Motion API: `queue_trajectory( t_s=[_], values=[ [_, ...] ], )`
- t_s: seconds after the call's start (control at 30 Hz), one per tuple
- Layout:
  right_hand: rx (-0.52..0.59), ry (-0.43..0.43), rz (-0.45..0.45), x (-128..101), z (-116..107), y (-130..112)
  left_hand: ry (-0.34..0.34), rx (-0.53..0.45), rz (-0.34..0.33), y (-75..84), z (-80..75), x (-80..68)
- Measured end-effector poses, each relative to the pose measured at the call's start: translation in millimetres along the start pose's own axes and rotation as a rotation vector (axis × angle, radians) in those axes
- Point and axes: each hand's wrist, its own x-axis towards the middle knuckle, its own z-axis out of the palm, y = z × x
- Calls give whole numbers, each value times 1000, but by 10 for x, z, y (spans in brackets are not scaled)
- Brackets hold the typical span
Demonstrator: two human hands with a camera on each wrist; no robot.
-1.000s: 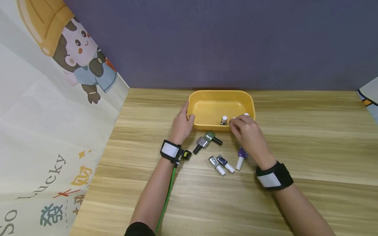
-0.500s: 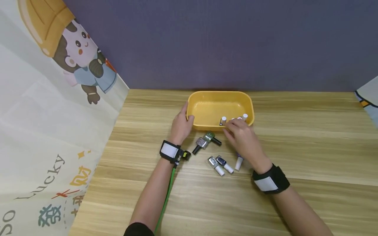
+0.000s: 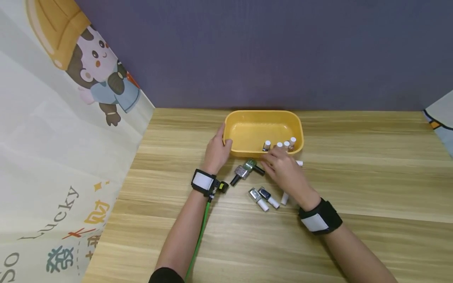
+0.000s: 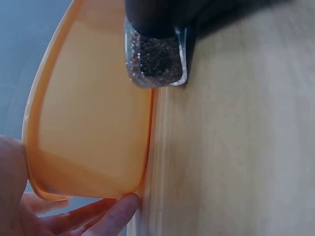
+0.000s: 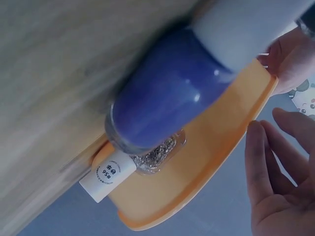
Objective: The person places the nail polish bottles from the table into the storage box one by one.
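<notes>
A yellow tub (image 3: 247, 131) sits on the wooden table, with several white-capped small bottles standing at its near right wall (image 3: 279, 145). My left hand (image 3: 216, 151) grips the tub's left rim, thumb inside. My right hand (image 3: 274, 163) hovers palm down just in front of the tub and holds nothing, its fingers relaxed (image 5: 275, 162). It partly covers a purple bottle (image 5: 172, 98), whose white cap (image 3: 284, 198) shows. A silver glitter bottle (image 3: 242, 172) and a green one (image 3: 252, 164), both black-capped, lie to the left of the right hand's fingers.
Two more white-capped bottles (image 3: 263, 196) lie nearer me on the table. Another white cap (image 3: 299, 163) pokes out right of my right hand. A cartoon-printed sheet (image 3: 70, 118) stands on the left and a purple wall behind. A green cable (image 3: 199, 236) runs along my left forearm.
My right hand has drawn back from the tub's near right corner, toward me and slightly left over the loose bottles. More white caps now show in the tub. The left hand has stayed put.
</notes>
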Motion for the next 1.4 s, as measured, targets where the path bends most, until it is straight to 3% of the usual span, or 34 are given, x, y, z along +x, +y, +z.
queue_trajectory(
  t_s=[0.67,1.4],
  values=[
    [-92,-138,14,-47,116,-37,17,14,-3,-9,9,2],
    [-143,-195,77,-92,229,-36,4,12,5,-17,5,4]
  ],
)
